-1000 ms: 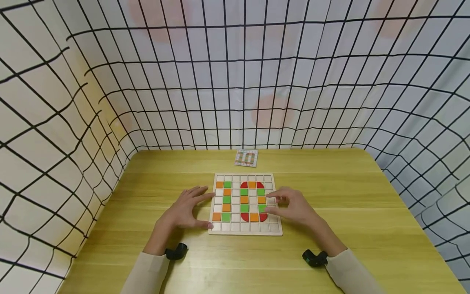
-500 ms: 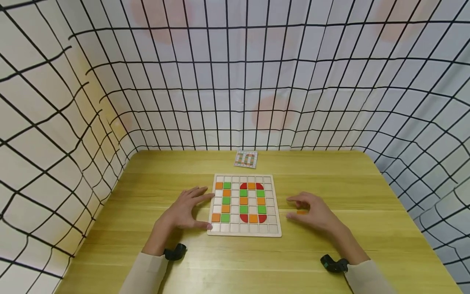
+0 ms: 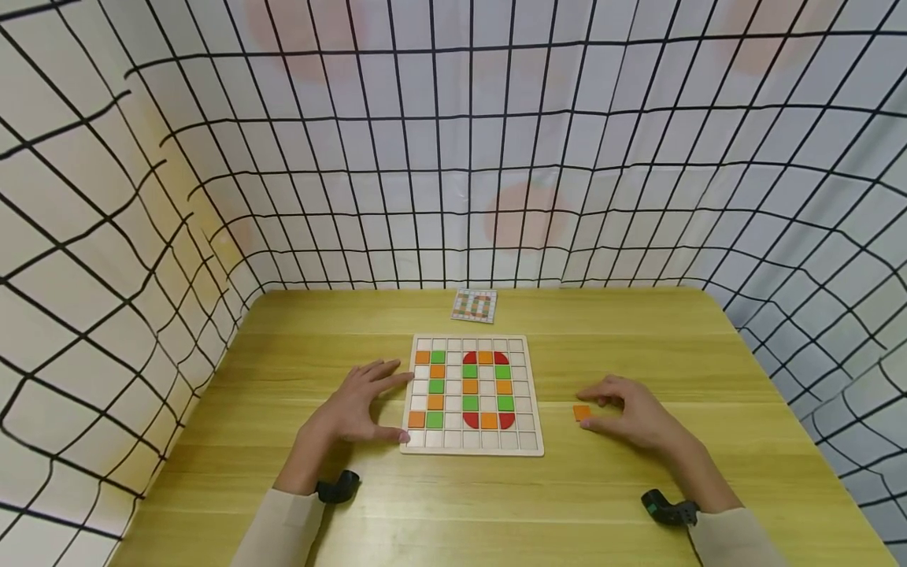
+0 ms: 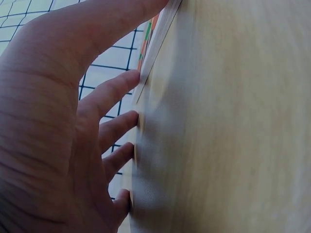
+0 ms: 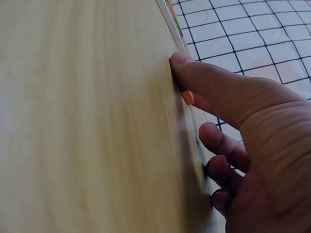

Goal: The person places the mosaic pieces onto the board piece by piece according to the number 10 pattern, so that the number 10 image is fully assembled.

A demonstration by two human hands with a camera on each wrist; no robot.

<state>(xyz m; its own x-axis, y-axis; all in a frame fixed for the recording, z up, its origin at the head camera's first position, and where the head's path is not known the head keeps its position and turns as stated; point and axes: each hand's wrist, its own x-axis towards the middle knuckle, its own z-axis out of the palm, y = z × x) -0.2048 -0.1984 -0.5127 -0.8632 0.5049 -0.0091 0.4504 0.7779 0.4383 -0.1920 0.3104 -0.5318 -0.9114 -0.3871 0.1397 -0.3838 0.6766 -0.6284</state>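
A pale wooden grid board (image 3: pixel 453 446) lies mid-table, with orange, green and red pieces set in its squares. My left hand (image 3: pixel 357 402) lies at its left side, fingers spread, thumb and forefinger at the edge. In the left wrist view, the left hand (image 4: pixel 92 111) shows the thumb reaching over the board's rim. Right of the board, an orange square tile (image 3: pixel 582 413) lies on the table. My right hand (image 3: pixel 627 413) is around it, thumb tip at its near edge and forefinger beyond its far edge. In the right wrist view, the thumb partly hides the tile (image 5: pixel 187 96).
A small card (image 3: pixel 475 306) with a printed coloured pattern lies behind the board, near the table's back edge. A white backdrop with a black grid (image 3: pixel 453 189) encloses the wooden table (image 3: pixel 298 323) at the back and sides. Each wrist wears a black device (image 3: pixel 669 508).
My right hand has left the board's right side and moved right to the orange tile, which its earlier position hid. The left hand and the board have stayed in place.
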